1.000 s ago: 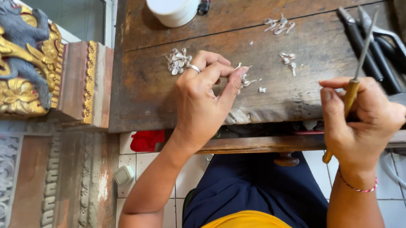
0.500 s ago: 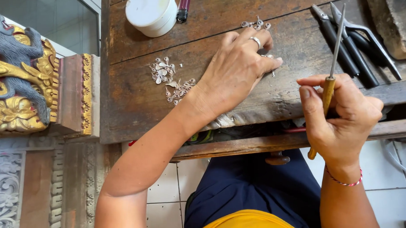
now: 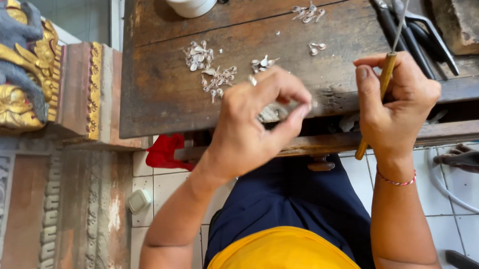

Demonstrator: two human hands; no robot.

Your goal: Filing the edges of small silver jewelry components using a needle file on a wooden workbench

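While my left hand [image 3: 253, 127] hovered over the near edge of the wooden bench [image 3: 156, 89], its thumb and forefinger were pinched narrowly together; whether a small silver piece sat between the tips could not be told, as any such piece was hidden or too small to make out. Those loose silver pieces [image 3: 212, 72], small drop-shaped findings, lay scattered on the bench top just beyond and to the left of that pinch, the nearest of them close to my ringed knuckle, with a further small group [image 3: 307, 12] up toward the far edge and a pair [image 3: 317, 47] between. My left hand was plainly the nearer of the two to all of them. My right hand [image 3: 394, 105] was closed firmly round a slim tool with a wooden handle [image 3: 382, 86], gripped in the fist with the thumb laid along it. Its long axis ran nearly upright in the view, tilted slightly, the thin metal shank pointing away from me over the bench and the butt pointing back toward my lap. That tool stood to the right of the pinch, apart from it, at about the same depth along the bench edge. Further out, dark pliers [image 3: 413, 29] lay at the right rear, a white round container [image 3: 188, 0] at the back edge, and a carved gilded panel [image 3: 19, 68] stood well to the left.
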